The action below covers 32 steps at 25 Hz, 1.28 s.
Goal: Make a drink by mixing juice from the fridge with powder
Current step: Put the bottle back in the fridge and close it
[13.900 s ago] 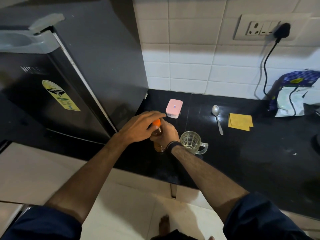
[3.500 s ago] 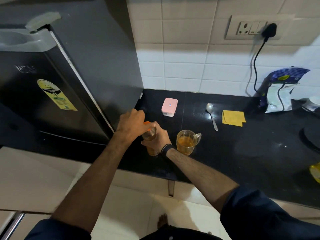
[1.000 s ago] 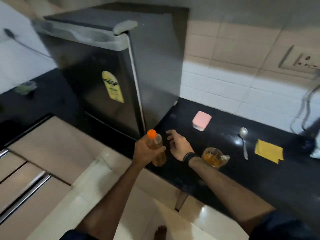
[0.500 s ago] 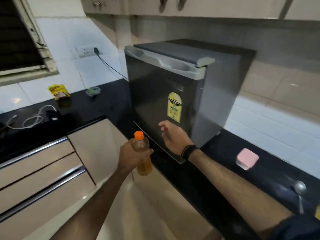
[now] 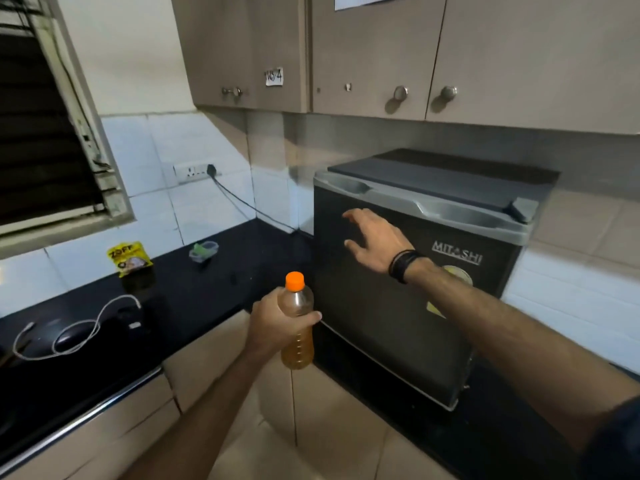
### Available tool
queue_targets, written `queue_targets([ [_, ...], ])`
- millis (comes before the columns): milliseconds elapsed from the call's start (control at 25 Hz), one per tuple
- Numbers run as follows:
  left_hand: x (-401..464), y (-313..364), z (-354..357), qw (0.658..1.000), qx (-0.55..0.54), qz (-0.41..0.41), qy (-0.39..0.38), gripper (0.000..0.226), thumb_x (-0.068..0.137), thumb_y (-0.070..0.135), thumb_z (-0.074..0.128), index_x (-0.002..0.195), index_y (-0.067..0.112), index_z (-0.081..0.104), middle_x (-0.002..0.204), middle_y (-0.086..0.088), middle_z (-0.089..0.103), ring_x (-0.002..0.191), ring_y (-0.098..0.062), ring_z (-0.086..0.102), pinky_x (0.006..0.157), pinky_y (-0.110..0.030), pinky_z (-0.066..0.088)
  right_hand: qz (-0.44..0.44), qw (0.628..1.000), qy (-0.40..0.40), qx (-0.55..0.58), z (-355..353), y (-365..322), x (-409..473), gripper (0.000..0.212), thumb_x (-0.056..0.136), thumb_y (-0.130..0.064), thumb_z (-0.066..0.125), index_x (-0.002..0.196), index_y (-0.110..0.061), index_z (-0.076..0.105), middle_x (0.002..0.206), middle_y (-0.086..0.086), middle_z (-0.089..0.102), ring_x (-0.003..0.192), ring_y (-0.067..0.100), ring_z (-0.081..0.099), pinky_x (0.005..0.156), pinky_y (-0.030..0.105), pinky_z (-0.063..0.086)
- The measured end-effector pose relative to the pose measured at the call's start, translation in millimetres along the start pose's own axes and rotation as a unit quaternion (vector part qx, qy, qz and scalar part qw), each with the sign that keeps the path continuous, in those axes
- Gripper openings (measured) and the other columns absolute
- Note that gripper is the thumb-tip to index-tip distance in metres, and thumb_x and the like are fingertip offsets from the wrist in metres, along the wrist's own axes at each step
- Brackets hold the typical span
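Left hand (image 5: 273, 327) gripping capped juice bottle (image 5: 298, 327) upright in the air, near left of closed fridge (image 5: 415, 289); right hand (image 5: 375, 242) hovering open, fingers spread, before fridge door on desk (image 5: 194, 296)

Black counter (image 5: 214, 299) spans frame left to right. On it: mini fridge (image 5: 398, 306) right of centre, yellow packet (image 5: 129, 258) and small lidded container (image 5: 203, 251) centre left, white cable (image 5: 74, 330) lower left.
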State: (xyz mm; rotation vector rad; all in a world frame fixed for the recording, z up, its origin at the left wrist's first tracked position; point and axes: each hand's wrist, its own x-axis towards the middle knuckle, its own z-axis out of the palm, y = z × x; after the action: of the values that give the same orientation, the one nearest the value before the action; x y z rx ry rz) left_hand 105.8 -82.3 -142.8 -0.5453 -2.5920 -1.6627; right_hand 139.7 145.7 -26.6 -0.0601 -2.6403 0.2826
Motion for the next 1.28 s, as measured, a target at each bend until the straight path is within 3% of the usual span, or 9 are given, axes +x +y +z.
queue_targets([
  [160, 47.1, -3.9, -13.6, 1.0, 0.008, 0.011, -0.023, 0.045, 0.052, 0.049, 0.091, 0.083, 0.026, 0.067, 0.079, 0.007, 0.071, 0.078, -0.006, 0.067, 0.077, -0.032, 0.057, 0.025, 0.999, 0.016, -0.044, -4.3, -6.1, 57.7, 0.056, 0.089, -0.034, 0.061, 0.139, -0.02, 0.041, 0.136, 0.006, 0.05, 0.122, 0.027, 0.052, 0.096, 0.04, 0.045],
  [360, 113.3, -5.4, -23.7, 0.996, 0.006, 0.064, -0.06, 0.036, 0.058, 0.041, 0.092, 0.08, 0.027, 0.067, 0.077, 0.01, 0.071, 0.076, -0.001, 0.067, 0.07, -0.022, 0.052, 0.067, 0.995, 0.018, -0.064, 22.1, -3.0, 118.2, 0.06, 0.089, -0.039, 0.063, 0.14, -0.016, 0.041, 0.139, 0.007, 0.047, 0.124, 0.028, 0.05, 0.099, 0.042, 0.044],
  [520, 156.2, -5.5, -29.4, 0.992, 0.014, 0.077, -0.104, 0.045, 0.056, 0.049, 0.09, 0.087, 0.026, 0.067, 0.083, 0.009, 0.072, 0.081, -0.003, 0.068, 0.075, -0.026, 0.055, 0.081, 0.992, 0.027, -0.096, 39.9, -8.8, 146.0, 0.064, 0.089, -0.038, 0.063, 0.143, -0.014, 0.038, 0.145, 0.01, 0.042, 0.13, 0.028, 0.044, 0.104, 0.043, 0.042],
  [720, 201.3, -16.5, -30.6, 0.988, 0.006, 0.073, -0.139, 0.059, 0.043, 0.06, 0.085, 0.087, 0.027, 0.066, 0.084, 0.009, 0.072, 0.083, -0.007, 0.068, 0.077, -0.032, 0.059, 0.113, 0.97, 0.03, -0.211, 61.9, -19.2, 182.1, 0.065, 0.089, -0.047, 0.056, 0.14, -0.011, 0.041, 0.143, 0.011, 0.046, 0.133, 0.028, 0.04, 0.115, 0.05, 0.019],
  [880, 227.4, -32.5, -40.3, 0.979, 0.002, 0.089, -0.186, 0.053, 0.05, 0.05, 0.09, 0.09, 0.027, 0.065, 0.086, 0.01, 0.071, 0.085, -0.007, 0.067, 0.077, -0.03, 0.057, 0.159, 0.956, 0.056, -0.239, 84.8, -25.2, 188.9, 0.069, 0.087, -0.054, 0.053, 0.14, -0.01, 0.04, 0.139, 0.012, 0.05, 0.126, 0.03, 0.046, 0.108, 0.044, 0.03],
  [1040, 254.1, -55.6, -61.9, 0.967, -0.007, 0.106, -0.231, 0.054, 0.047, 0.054, 0.087, 0.088, 0.027, 0.066, 0.084, 0.01, 0.072, 0.084, -0.008, 0.068, 0.077, -0.032, 0.058, 0.199, 0.949, 0.114, -0.218, 87.7, -44.3, 190.2, 0.061, 0.087, -0.051, 0.053, 0.134, -0.013, 0.051, 0.13, 0.012, 0.058, 0.118, 0.032, 0.052, 0.104, 0.04, 0.036],
  [1280, 266.5, -81.9, -82.4, 0.953, -0.026, 0.105, -0.282, 0.045, 0.057, 0.038, 0.093, 0.089, 0.028, 0.064, 0.087, 0.009, 0.07, 0.085, -0.006, 0.066, 0.07, -0.023, 0.051, 0.197, 0.931, 0.203, -0.231, 103.9, -91.6, 159.9, 0.057, 0.088, -0.058, 0.053, 0.125, -0.016, 0.06, 0.117, 0.007, 0.065, 0.107, 0.027, 0.057, 0.095, 0.037, 0.042],
])
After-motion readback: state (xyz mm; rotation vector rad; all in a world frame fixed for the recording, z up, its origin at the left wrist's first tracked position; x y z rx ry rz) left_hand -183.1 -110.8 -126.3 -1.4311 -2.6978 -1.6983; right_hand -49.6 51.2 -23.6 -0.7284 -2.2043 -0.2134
